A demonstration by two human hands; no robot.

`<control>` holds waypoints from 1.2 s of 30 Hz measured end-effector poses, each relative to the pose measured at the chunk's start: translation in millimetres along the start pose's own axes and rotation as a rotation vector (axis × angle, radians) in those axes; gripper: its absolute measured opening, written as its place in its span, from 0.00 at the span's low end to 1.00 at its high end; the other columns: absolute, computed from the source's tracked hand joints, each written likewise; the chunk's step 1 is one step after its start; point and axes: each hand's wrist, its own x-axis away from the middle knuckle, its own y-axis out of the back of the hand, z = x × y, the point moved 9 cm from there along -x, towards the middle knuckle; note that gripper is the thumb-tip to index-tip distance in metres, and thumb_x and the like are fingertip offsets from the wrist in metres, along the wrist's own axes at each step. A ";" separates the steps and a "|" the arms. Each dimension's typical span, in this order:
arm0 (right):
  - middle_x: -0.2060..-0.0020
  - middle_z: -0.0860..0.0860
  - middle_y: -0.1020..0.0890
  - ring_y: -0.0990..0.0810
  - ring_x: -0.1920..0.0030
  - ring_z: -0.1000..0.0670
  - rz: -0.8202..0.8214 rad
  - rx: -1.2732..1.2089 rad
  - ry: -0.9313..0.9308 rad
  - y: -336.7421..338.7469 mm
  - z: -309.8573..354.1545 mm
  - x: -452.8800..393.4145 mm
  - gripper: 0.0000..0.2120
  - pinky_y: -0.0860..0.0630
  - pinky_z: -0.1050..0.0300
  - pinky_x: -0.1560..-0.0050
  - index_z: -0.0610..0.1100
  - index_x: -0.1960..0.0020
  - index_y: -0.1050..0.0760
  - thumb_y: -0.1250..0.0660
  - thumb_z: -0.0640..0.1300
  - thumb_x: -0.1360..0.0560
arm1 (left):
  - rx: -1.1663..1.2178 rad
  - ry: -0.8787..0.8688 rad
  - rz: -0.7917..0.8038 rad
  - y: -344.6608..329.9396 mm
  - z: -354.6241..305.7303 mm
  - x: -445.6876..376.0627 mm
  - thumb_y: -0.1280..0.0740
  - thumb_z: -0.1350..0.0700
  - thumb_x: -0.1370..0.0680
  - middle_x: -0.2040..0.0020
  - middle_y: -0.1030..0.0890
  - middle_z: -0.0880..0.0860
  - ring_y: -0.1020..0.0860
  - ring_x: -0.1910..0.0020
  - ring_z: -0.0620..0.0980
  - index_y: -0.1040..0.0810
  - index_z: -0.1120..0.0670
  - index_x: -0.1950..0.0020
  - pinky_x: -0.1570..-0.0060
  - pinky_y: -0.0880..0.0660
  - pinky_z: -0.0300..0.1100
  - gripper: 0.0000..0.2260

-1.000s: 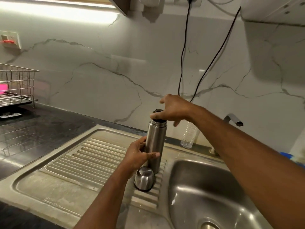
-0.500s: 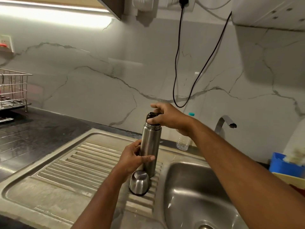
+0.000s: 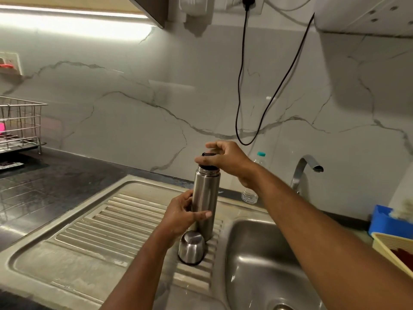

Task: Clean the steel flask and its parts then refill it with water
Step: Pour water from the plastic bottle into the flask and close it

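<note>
Steel flask (image 3: 205,198), upright on the ribbed drainboard (image 3: 116,222) close to its edge with the sink (image 3: 263,253). Left hand (image 3: 182,217) wraps the lower body, thumb across the front. Right hand (image 3: 225,159) pinches the black stopper (image 3: 207,163) at the mouth; whether the stopper is seated or already loose cannot be told. Steel cap (image 3: 191,250), upside down, just beside the flask's foot and below the left hand. Step in hand, by judgement: unscrewing the stopper; best done with the body clamped still and the wrist turning squarely, then lifting straight up. Hazards: cap near enough to be knocked; basin lip just right of the flask. Open room: drainboard to the left. Tap (image 3: 306,168) and plastic bottle (image 3: 251,193) stand behind the right forearm.
</note>
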 end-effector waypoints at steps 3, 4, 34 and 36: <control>0.32 0.45 0.21 0.23 0.31 0.45 0.179 -0.222 -0.003 -8.4 -8.2 -0.9 0.28 0.24 0.49 0.32 0.42 0.25 0.30 0.27 0.37 0.23 | 0.013 0.004 0.014 -0.4 0.5 -0.6 0.17 0.57 0.32 0.41 0.13 0.51 0.16 0.40 0.50 0.22 0.47 0.31 0.36 0.19 0.55 0.31; 0.33 0.44 0.20 0.22 0.32 0.45 0.173 -0.253 0.005 -8.9 -10.0 0.1 0.26 0.24 0.48 0.30 0.41 0.26 0.28 0.28 0.35 0.22 | 0.011 0.006 0.013 -0.3 0.6 -0.5 0.17 0.57 0.32 0.41 0.13 0.51 0.16 0.40 0.51 0.22 0.47 0.31 0.37 0.19 0.55 0.31; 0.45 0.50 0.18 0.19 0.45 0.50 -0.376 -0.078 0.085 -13.6 1.3 14.2 0.23 0.17 0.59 0.52 0.47 0.38 0.22 0.22 0.35 0.31 | -0.093 -0.030 -0.125 -1.3 -7.2 1.7 0.17 0.59 0.31 0.47 0.14 0.46 0.17 0.45 0.44 0.22 0.39 0.42 0.50 0.22 0.37 0.25; 0.46 0.51 0.19 0.19 0.45 0.49 -0.437 -0.041 0.066 -12.6 3.9 14.8 0.25 0.18 0.58 0.53 0.47 0.37 0.23 0.23 0.36 0.32 | -0.093 -0.024 -0.125 -1.6 -6.2 1.7 0.17 0.57 0.31 0.47 0.14 0.46 0.17 0.45 0.45 0.22 0.40 0.41 0.48 0.20 0.41 0.25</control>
